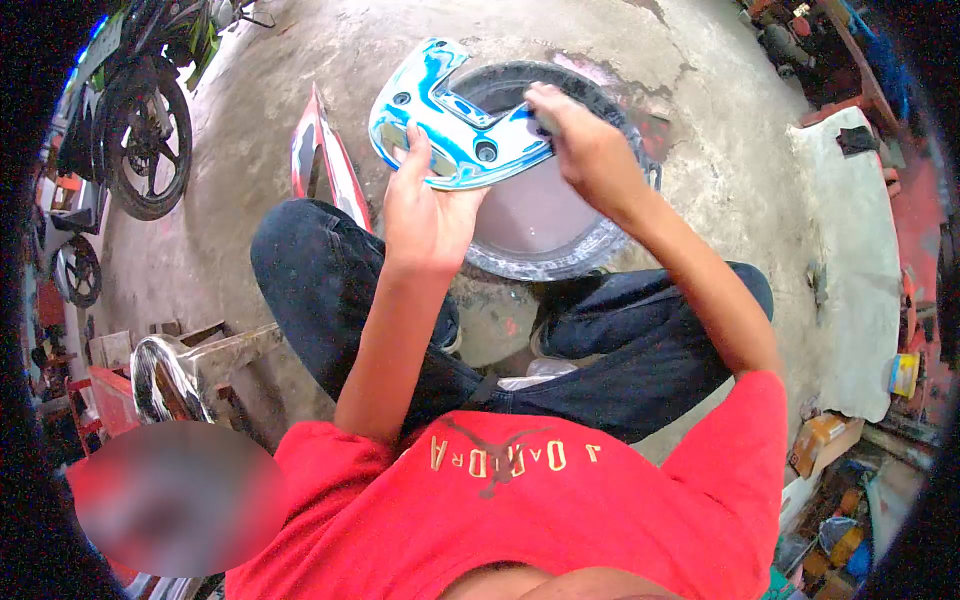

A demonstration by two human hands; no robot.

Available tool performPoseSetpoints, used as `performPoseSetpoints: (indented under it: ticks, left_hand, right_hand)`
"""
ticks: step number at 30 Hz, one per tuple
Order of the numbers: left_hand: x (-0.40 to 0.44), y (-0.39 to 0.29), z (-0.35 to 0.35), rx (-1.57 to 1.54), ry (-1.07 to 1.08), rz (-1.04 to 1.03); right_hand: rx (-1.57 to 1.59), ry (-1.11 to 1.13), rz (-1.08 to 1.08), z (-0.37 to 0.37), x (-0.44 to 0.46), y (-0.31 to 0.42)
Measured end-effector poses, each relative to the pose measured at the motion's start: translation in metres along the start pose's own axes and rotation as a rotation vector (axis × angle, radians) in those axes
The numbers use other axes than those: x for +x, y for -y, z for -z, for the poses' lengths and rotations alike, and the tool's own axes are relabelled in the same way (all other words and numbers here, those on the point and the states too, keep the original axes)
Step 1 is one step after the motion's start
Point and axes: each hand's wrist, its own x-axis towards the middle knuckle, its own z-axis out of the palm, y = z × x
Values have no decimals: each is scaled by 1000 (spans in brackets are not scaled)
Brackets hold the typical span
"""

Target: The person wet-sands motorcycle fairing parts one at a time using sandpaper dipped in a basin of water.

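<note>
A glossy blue-and-white plastic motorcycle body panel (pixel 455 140) with bolt holes is held up over a round dark basin (pixel 560 265) of greyish water. My left hand (pixel 425 215) grips the panel's lower left edge, with the thumb on its front face. At the panel's right end, my right hand (pixel 590 150) has its fingers bent and pressed together against the surface. Something small and greyish shows under those fingers, too hidden to name. Left of the basin, a red-and-white panel piece (pixel 335 165) lies on the floor.
My legs (pixel 320 290) are folded on either side of the basin's near edge. Parked motorcycles, one with a black wheel (pixel 148 140), stand at the left. A blurred person (pixel 180 500) is at lower left. A pale slab (pixel 850 270) and clutter with a cardboard box (pixel 825 440) line the right.
</note>
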Motion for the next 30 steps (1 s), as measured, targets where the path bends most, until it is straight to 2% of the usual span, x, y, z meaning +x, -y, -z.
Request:
performPoseSetpoints:
  ticks: [2, 5, 8, 10, 12, 14, 16, 19, 20, 24, 26, 28, 30]
  left_hand:
    - [3, 1, 1, -9, -16, -6]
    - [11, 6, 21, 134, 3, -114]
    - [4, 1, 9, -31, -36, -4]
    - [0, 2, 3, -16, -39, -6]
    - [1, 2, -1, 25, -64, -5]
    - [7, 4, 9, 74, -48, -45]
    - [7, 2, 11, 79, -44, -45]
    - [2, 2, 3, 3, -27, -13]
    - [0, 2, 2, 10, -30, -12]
    - [6, 3, 9, 53, 0, -48]
    - [8, 2, 15, 54, -5, -48]
    - [2, 1, 2, 0, -46, -20]
    - [0, 1, 0, -14, -77, -6]
  right_hand:
    - [97, 59, -74, -2, -5, -1]
    - [81, 90, 290, 7, -12, 60]
    - [107, 50, 207, 0, -8, 20]
    - [0, 39, -36, 5, 1, -3]
    - [-32, 11, 45, -1, -8, 2]
    - [34, 72, 251, 3, -13, 39]
    - [143, 127, 248, 8, -13, 53]
    - [20, 21, 7, 1, -4, -1]
    - [-21, 76, -107, 7, 0, -7]
    - [49, 19, 221, -2, -18, 48]
    - [34, 54, 289, 1, -14, 45]
    - [-1, 15, 96, -3, -7, 6]
    - [-57, 53, -59, 1, -2, -4]
